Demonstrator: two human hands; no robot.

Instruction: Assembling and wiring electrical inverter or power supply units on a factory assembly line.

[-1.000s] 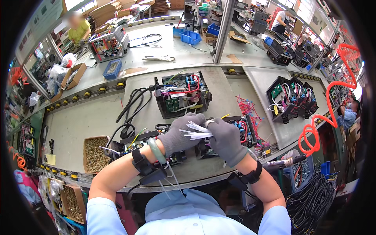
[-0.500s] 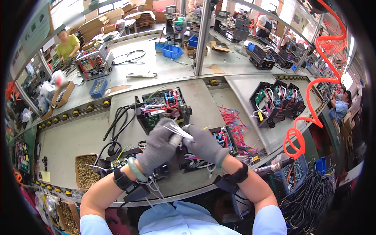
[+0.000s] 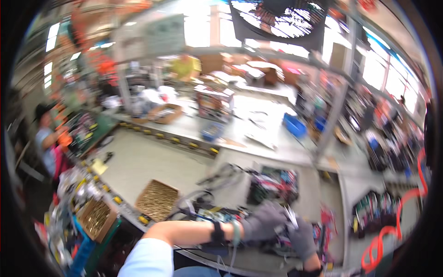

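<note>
My gloved left hand (image 3: 265, 221) and gloved right hand (image 3: 302, 237) are close together, fingers closed around a small bunch of thin white cable ties (image 3: 291, 217). Motion smears the fingertips, so each hand's exact grip is hard to make out. Just beyond the hands stands an open black unit with circuit boards and coloured wires (image 3: 273, 184). Another wired assembly lies beneath them, partly hidden. Left of my left hand is a further opened unit (image 3: 217, 214) with black cables (image 3: 219, 177) behind it.
A cardboard box of small brass-coloured parts (image 3: 157, 201) sits on the bench, left of my arm. Red wires (image 3: 327, 226) lie to the right, near more opened units (image 3: 376, 210). An orange coiled hose (image 3: 399, 226) hangs at the right. Someone (image 3: 48, 138) is at far left.
My view has swung left and up, so the bench and hands appear farther right, with strong blur. Both hands stay together at the white cable ties.
</note>
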